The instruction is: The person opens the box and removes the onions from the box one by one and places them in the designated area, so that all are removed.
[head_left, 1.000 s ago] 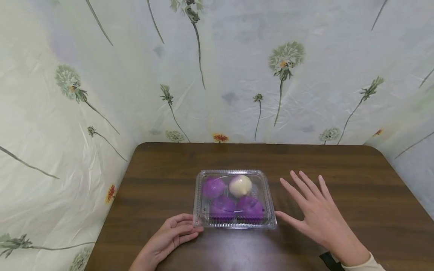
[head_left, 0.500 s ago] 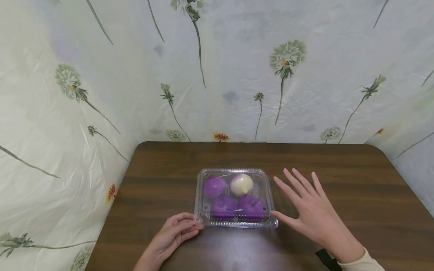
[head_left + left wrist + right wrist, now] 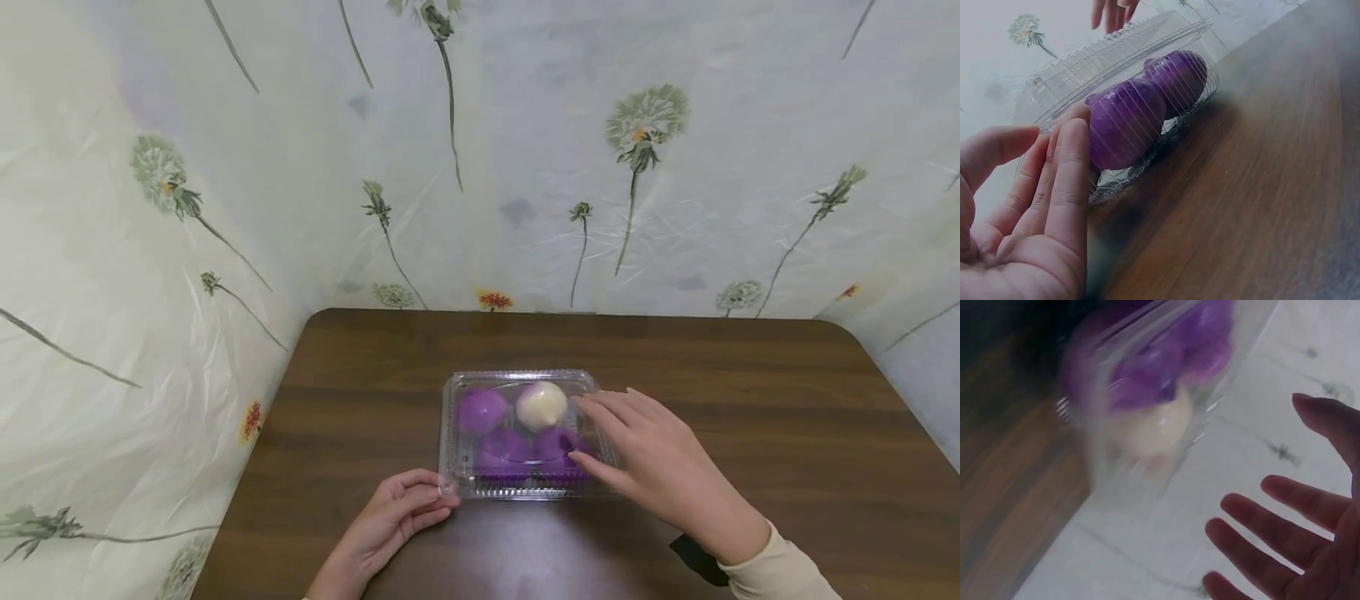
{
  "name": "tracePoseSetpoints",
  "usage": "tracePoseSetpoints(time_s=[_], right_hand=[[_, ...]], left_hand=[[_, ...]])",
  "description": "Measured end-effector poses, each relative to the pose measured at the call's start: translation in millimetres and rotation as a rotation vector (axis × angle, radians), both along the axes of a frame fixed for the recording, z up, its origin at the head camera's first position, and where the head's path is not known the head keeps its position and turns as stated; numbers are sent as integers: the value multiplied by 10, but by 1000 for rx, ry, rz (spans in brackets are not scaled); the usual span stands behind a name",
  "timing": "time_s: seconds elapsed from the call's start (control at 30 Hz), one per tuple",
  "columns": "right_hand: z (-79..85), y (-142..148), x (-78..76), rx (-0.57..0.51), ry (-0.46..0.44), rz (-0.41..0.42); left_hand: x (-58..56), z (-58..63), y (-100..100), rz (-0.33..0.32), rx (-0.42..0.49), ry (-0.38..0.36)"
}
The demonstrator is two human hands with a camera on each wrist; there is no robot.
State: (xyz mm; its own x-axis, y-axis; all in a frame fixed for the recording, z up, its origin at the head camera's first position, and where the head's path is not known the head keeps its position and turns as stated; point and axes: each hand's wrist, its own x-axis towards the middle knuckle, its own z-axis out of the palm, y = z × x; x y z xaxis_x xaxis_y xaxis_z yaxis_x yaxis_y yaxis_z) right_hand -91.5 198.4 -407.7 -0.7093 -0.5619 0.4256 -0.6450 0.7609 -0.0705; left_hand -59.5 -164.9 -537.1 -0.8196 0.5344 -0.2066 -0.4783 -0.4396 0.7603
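A clear plastic clamshell box with a ridged rim lies closed on the table. Inside are several round, glossy vegetables like onions or turnips: purple ones and a mostly white one with a purple patch. My left hand touches the box's near left corner with its fingertips; in the left wrist view its fingers lie fairly straight against the side. My right hand hovers over the box's right side, fingers and thumb spread. The right wrist view shows a gap between those fingers and the blurred box.
The brown wood-grain table has rounded far corners. Behind it and to the left hangs pale sheeting printed with dandelions. A black strap shows by my right wrist, below a cream sleeve.
My right hand has moved left from beside the box to over its right side. My left hand stays at the corner. The whole view has shifted slightly.
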Motion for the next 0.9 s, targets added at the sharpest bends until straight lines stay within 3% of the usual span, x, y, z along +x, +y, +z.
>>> tracePoseSetpoints(time_s=[0.3,0.67,0.9], right_hand=[[109,-402,-71,7,44,165],[149,-840,-114,176,28,328],[54,-1161,-141,301,39,389]], left_hand=[[-4,-6,35,16,-9,7],[5,8,33,25,-38,-1],[3,25,26,33,-59,0]])
